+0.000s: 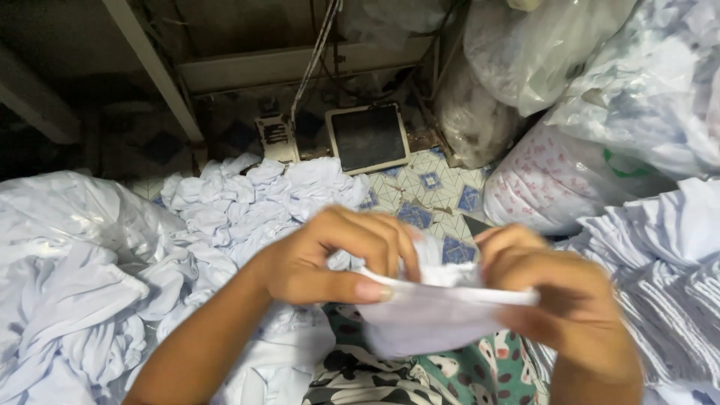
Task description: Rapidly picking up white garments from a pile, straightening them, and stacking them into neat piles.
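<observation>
One loose heap of crumpled white cloth pieces [150, 255] is seen at the left, spread over the floor and against a clear plastic bag [67, 206]. Behind it, one dark foot pedal [369, 137] is set on the patterned blue and white tiled floor [431, 187]. Two hands are counted. The left hand [330, 259] is closed in a pinching grip on one small white cloth piece [427, 311], thumb pressed along its upper edge. The piece is held low in the middle, above a patterned green garment [450, 371]; it looks thin, pale and folded, with a straight top edge. The right hand [555, 292], blurred, is pinched on the piece's right end. At the right, one neat stack of white pieces [660, 277] is seen, and three stuffed plastic bags [555, 180] are piled behind.
</observation>
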